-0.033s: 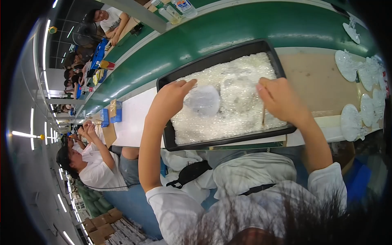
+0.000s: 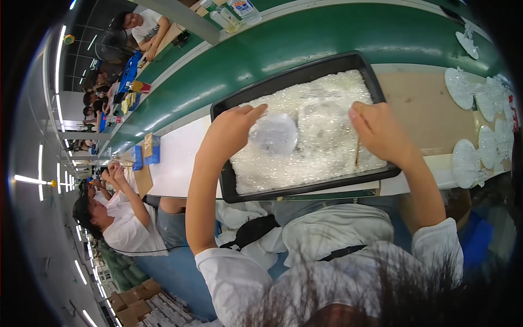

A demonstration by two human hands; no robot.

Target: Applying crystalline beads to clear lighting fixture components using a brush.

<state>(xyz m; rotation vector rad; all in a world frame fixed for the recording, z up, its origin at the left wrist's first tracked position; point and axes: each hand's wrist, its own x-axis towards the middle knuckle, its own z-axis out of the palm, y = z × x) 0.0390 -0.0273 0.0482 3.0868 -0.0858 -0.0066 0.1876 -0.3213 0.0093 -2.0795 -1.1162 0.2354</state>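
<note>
A black tray (image 2: pixel 305 195) full of small, clear, glittering beads (image 2: pixel 327 158) lies in front of me. At its left side my left hand (image 2: pixel 234 128) has its fingers closed at the rim of a clear round disc (image 2: pixel 272 133), held over the beads. The thumb is mostly hidden. Over the tray's right side, my right hand (image 2: pixel 381 131) is closed, thumb against the bent fingers, round a thin brown stick (image 2: pixel 357 153) that points down toward the beads. The stick's upper part is hidden in the hand, so its kind does not show.
Several clear discs with clear pieces on them (image 2: pixel 460 90) stand along the bench's right end. A green ledge (image 2: pixel 305 38) runs behind the tray; bottles (image 2: pixel 245 11) stand at its far edge. To the left, a co-worker (image 2: pixel 131 218) sits by blue bins (image 2: pixel 137 157).
The tray and both hands appear slightly farther right in the picture. Both hands keep the same hold, on the disc and on the stick.
</note>
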